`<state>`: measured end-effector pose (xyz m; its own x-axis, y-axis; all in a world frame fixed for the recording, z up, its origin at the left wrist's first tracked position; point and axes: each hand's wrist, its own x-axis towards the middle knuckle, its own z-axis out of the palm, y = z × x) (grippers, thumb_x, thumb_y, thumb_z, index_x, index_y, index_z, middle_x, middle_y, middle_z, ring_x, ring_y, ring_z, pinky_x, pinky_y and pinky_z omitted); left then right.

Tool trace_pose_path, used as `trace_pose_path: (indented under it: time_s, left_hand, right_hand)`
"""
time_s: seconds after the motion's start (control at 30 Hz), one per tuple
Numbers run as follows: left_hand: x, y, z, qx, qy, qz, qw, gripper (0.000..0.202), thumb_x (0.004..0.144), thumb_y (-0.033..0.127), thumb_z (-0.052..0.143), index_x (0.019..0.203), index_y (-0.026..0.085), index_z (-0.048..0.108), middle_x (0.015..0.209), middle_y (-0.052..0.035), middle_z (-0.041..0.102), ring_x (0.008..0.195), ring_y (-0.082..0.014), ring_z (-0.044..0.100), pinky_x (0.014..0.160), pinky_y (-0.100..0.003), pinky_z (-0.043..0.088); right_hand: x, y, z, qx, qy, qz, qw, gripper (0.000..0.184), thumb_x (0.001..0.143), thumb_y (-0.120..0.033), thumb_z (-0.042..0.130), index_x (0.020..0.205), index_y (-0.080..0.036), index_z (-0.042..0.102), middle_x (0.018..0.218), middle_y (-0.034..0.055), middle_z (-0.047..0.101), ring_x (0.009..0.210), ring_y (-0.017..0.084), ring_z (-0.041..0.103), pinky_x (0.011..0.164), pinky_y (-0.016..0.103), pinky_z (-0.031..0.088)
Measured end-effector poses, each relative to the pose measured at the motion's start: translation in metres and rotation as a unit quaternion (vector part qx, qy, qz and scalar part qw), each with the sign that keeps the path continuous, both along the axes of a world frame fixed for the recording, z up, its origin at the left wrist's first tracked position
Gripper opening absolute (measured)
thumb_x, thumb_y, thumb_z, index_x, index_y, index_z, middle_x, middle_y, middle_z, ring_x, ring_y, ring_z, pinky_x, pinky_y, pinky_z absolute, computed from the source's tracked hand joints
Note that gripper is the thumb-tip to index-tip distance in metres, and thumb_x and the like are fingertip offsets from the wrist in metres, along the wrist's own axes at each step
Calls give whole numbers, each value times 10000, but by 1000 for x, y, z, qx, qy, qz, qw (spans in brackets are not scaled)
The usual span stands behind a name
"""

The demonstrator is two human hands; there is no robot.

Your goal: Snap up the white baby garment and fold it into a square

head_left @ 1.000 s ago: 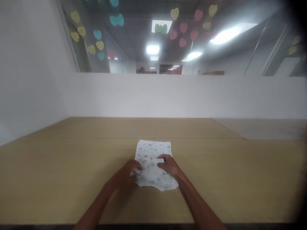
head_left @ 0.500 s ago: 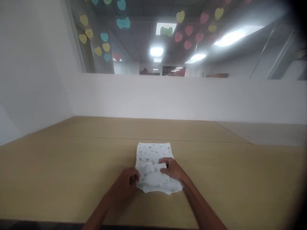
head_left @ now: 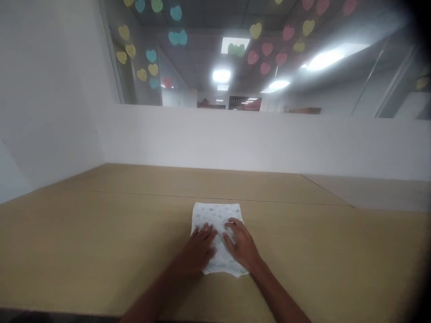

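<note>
The fingers (head_left: 206, 233) of both hands lie open and spread, pressing flat with no pinch or grip; the left hand (head_left: 197, 249) rests on the lower left of the cloth (head_left: 215, 214), and the right hand (head_left: 242, 244) rests just beside it on the lower right, the two nearly touching; the bare forearms (head_left: 281, 296) run back toward the near edge of the view. The cloth is thin, soft-looking white fabric printed with small grey-green motifs, folded into a rough rectangle with straight upper edges and an uneven lower edge; it lies flat, near the middle of the near part of the tabletop (head_left: 101, 251), a smooth, matte tan board. A fine seam (head_left: 218, 198) crosses the board beyond the cloth, and a paler panel (head_left: 377, 195) lies at the far right. A white partition (head_left: 235, 143) stands along the far side, and above it is a glass screen (head_left: 336, 85) with paper hearts (head_left: 256, 30) in yellow, blue, pink and green; ceiling lights (head_left: 221, 75) glow beyond.
</note>
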<state>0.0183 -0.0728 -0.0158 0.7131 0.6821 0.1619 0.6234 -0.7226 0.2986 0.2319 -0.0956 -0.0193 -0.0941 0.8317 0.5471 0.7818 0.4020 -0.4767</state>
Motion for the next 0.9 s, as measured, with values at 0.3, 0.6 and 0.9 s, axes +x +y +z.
trace_pose_path:
  time_s: [0.3, 0.6, 0.9]
  left_hand:
    - [-42, 1, -9, 17, 15, 4, 1000, 721, 929, 583, 423, 1528, 281, 157, 1593, -79, 159, 1471, -292, 141, 1195, -499, 218]
    - [-72, -35, 15, -27, 33, -52, 998, 926, 779, 557, 671, 1517, 358, 149, 1599, -5, 113, 1467, -298, 149, 1214, -489, 173]
    - [-89, -86, 15, -106, 47, -88, 989, 955, 763, 532, 683, 1516, 392, 113, 1594, 15, 125, 1452, -327, 193, 1203, -541, 158]
  right_hand:
    - [25, -26, -22, -113, -187, 95, 971, 672, 956, -533, 366, 1528, -258, 145, 1596, 51, 190, 1479, 282, 169, 1197, 514, 231]
    - [46, -76, -4, -114, -167, 101, 974, 705, 933, -518, 437, 1519, -357, 78, 1603, -3, 130, 1482, 301, 123, 1198, 590, 127]
    - [54, -125, -20, -121, -194, 178, 957, 735, 862, -527, 569, 1474, -458, 167, 1531, -13, 297, 1388, 354, 353, 1149, 610, 293]
